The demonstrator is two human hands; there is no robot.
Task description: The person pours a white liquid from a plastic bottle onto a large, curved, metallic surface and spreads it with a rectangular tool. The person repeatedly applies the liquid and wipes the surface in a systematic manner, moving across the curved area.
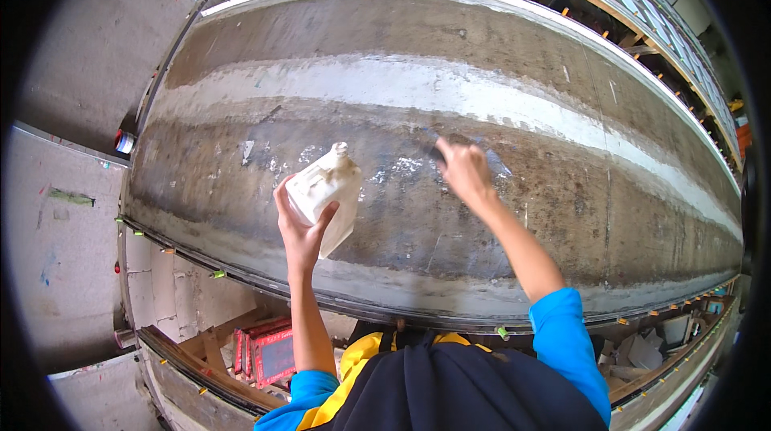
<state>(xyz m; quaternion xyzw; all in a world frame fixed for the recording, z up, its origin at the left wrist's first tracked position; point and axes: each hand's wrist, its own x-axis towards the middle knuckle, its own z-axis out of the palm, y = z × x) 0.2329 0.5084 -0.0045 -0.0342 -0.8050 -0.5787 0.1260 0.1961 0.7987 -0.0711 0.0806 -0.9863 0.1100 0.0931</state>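
Jug raised, brush at the slab

Left hand grips a white jug, neck tilted up-right; right hand, arm outstretched, fingers closed on a dark brush against the grey slab.

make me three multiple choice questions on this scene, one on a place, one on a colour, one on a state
1. Where is the spray can?
A. at the left end of the long curved panel
B. in the right hand
C. on the red boxes

2. What colour is the jug?
A. blue
B. white
C. black

3. How is the left hand?
A. flat on the panel
B. empty at the side
C. closed around the jug, held above the panel

Answers:
1 A, the can lies by the panel's left end.
2 B, the jug is white all over.
3 C, thumb and fingers wrap the jug, while the right hand presses a dark tool I cannot make out against the panel.
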